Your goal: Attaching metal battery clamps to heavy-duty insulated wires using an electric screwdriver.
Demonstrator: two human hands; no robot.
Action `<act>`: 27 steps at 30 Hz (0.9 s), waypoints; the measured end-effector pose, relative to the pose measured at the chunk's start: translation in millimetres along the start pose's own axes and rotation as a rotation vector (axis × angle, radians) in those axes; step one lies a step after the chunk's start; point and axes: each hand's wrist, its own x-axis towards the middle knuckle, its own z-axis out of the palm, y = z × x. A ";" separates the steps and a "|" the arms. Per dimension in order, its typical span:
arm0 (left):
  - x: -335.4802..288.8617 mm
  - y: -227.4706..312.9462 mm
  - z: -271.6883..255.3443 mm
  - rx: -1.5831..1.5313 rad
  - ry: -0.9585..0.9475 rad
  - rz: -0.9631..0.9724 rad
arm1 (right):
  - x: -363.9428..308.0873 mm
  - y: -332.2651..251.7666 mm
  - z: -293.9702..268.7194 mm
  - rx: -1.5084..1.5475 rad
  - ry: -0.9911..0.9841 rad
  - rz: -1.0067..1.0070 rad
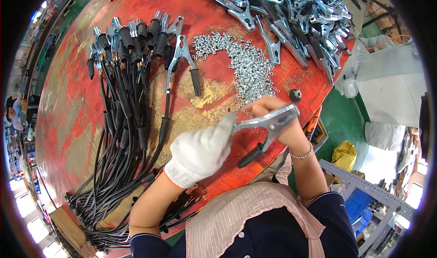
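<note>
My left hand (200, 149), in a white knitted glove, is closed on one arm of a silver spring clamp (274, 122). The clamp's jaw end points right, and its other arm ends in a black grip sleeve (251, 156). Just above the left thumb a small dark tip shows. My right hand (267, 108) is bare and partly behind the clamp. Its fingers are curled, with the fingertips near the left thumb; what they hold, if anything, is hidden. Beyond both hands spreads a heap of small silver nuts (248, 67).
Black cables (120, 139) with clamps at their far ends lie bundled on the left of the worn red table (63, 89). One cabled clamp (182, 53) lies beside them. More silver clamps (291, 26) are piled far right. A small dark round part (295, 95) sits near the right edge.
</note>
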 end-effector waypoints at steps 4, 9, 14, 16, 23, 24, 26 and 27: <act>4.0 -2.6 -6.6 -0.456 -0.047 -0.434 | 1.4 16.8 -2.0 -0.681 0.306 -0.274; 6.1 -17.1 -3.8 -1.101 -0.040 -0.680 | 8.9 18.2 14.0 -0.819 0.286 -0.387; 3.8 -21.5 -0.2 -1.183 -0.044 -0.721 | 12.0 18.5 17.5 -0.837 0.277 -0.401; 4.1 -22.3 -1.2 -1.193 -0.060 -0.708 | 11.6 18.0 18.4 -0.818 0.255 -0.386; 4.8 -20.1 -1.1 -1.315 -0.074 -0.732 | 11.6 19.1 19.1 -0.851 0.224 -0.364; 4.4 -19.1 -0.6 -1.301 -0.075 -0.728 | 11.6 17.6 19.2 -0.856 0.221 -0.356; 5.2 -17.4 -1.1 -1.269 -0.074 -0.713 | 12.6 15.9 19.0 -0.872 0.214 -0.344; 8.1 -13.7 -5.0 -1.212 -0.074 -0.687 | 12.2 16.0 18.7 -0.884 0.209 -0.338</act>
